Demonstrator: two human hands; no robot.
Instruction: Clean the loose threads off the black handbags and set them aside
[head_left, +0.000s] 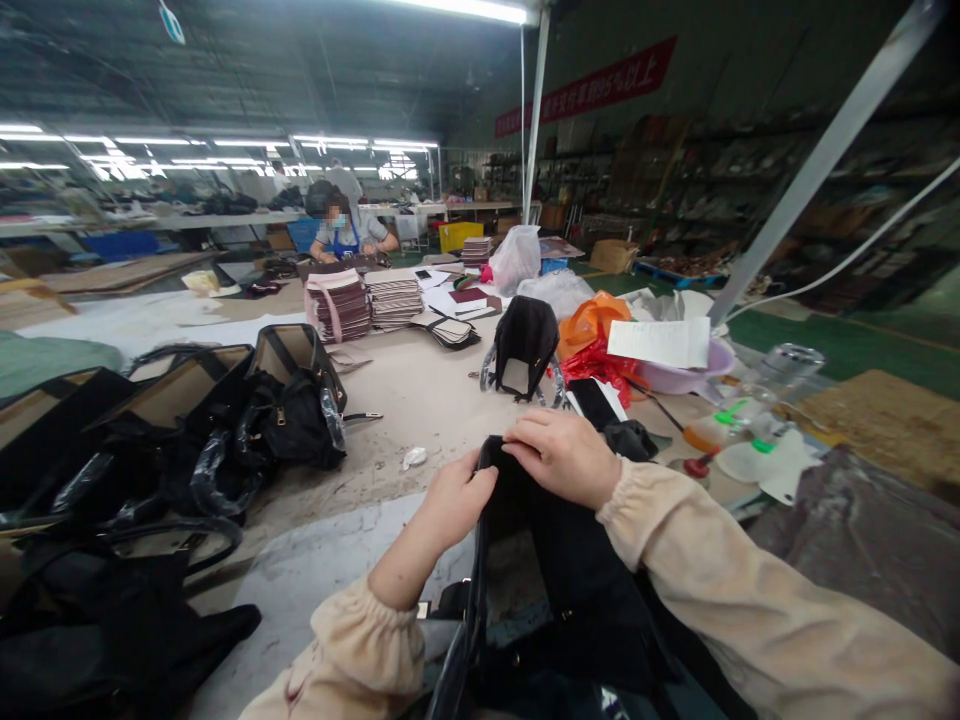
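Observation:
A black handbag stands close in front of me, its mouth toward me and its lower part cut off by the picture's edge. My left hand pinches the far left corner of its rim between thumb and fingers. Just beside it, my right hand has its fingers closed on the same rim from the right. What the fingertips press together is partly hidden. Beyond my hands another black handbag sits upright on the table, with plastic-wrapped handles.
More black bags crowd the table's left side. Stacked brown pieces lie farther back. To the right are an orange plastic bag, a lilac basin, a bottle with orange liquid and a slanting metal post. A co-worker sits beyond.

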